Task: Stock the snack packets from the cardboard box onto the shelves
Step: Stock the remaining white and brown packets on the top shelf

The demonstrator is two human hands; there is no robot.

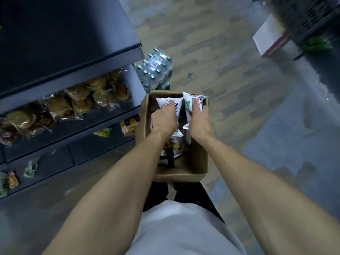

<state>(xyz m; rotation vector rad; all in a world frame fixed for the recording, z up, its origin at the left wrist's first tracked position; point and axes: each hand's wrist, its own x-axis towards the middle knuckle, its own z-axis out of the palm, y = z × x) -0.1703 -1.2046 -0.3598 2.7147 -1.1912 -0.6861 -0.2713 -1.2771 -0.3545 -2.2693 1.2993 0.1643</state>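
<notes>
Head view: both hands grip white snack packets, left hand (164, 119) and right hand (199, 120), inside the cardboard box (199, 159).

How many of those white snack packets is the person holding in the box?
2: one white snack packet under the left hand, another gripped by the right hand, inside the brown cardboard box. More may lie hidden beneath.

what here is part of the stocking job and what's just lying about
Job: cardboard box; white packets, one under each hand; left hand; right hand; more packets in the box; shelves.

Lying about: bottled water pack; white box on the floor.
</notes>
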